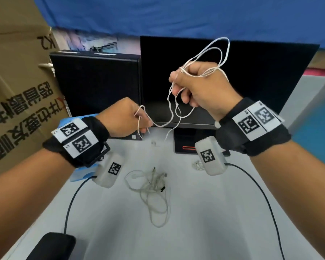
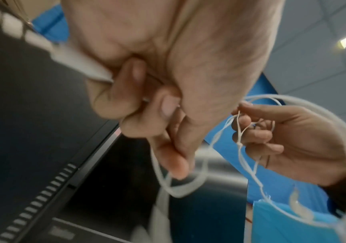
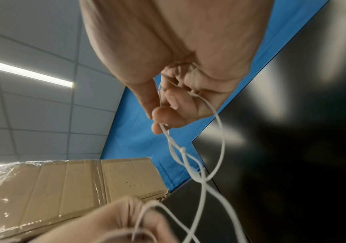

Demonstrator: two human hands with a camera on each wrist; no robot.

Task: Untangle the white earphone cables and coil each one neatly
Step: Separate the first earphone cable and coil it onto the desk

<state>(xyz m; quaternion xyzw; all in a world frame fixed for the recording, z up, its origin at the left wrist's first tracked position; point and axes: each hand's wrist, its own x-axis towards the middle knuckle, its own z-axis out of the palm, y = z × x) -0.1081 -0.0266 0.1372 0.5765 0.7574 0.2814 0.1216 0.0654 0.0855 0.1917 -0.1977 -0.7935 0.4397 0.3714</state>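
The tall brown cardboard carton at the left carries "K2" in black, upside down, above large black Chinese characters, also inverted. The white marker tags on the black wrist straps bear tiny lettering, too small to read.
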